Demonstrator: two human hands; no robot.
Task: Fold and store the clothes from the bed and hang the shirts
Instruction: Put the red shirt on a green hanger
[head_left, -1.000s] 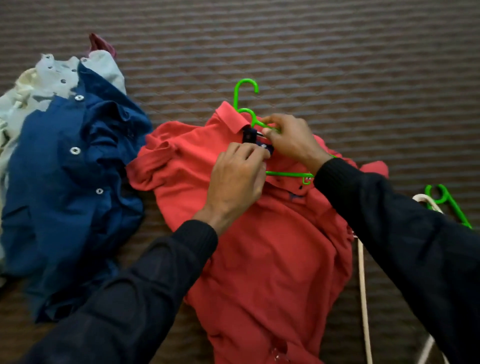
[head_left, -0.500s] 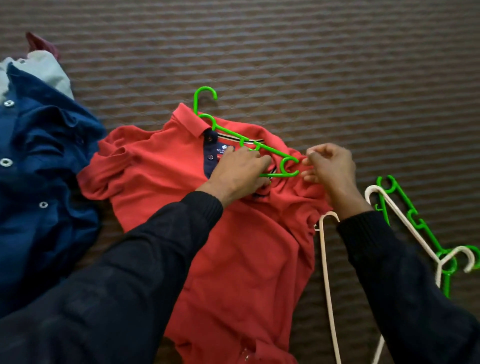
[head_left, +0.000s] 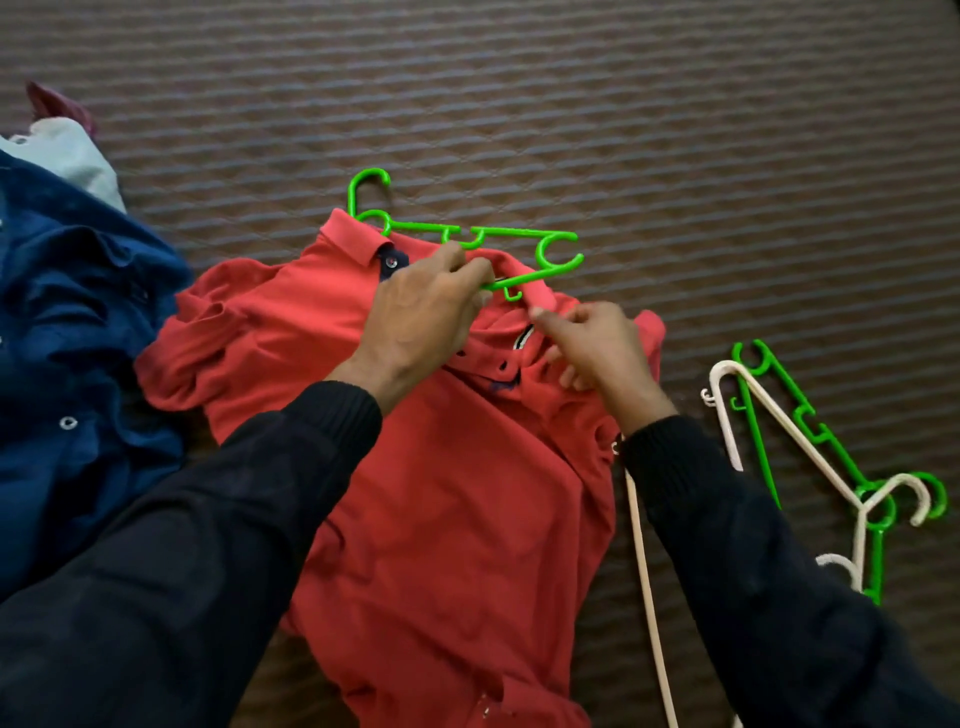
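Brown striped, quilted bed cover fills the whole view. Red polo shirt lies flat on it, centre, collar at the far end, hem toward the near edge. Green hanger sits at the collar w/ its hook poking out past the far-left collar tip; its right arm sticks out beyond the shirt's far-right shoulder, so it's only partly inside the neck opening.

Left hand is over the placket area, fingers curled, pinching the hanger's lower bar together w/ a bit of collar fabric. Right hand is just right of it, near the right shoulder: thumb and forefinger pinch the red collar edge, other fingers loosely curled on the cloth. Both arms in dark sleeves.

Far left: crumpled navy button shirt, a pale garment beyond it, and a scrap of maroon cloth at the very top.

Right side: spare hangers in a loose heap, a green one crossed w/ a cream one. Another cream hanger's bar runs along the shirt's right edge, partly under the right arm.
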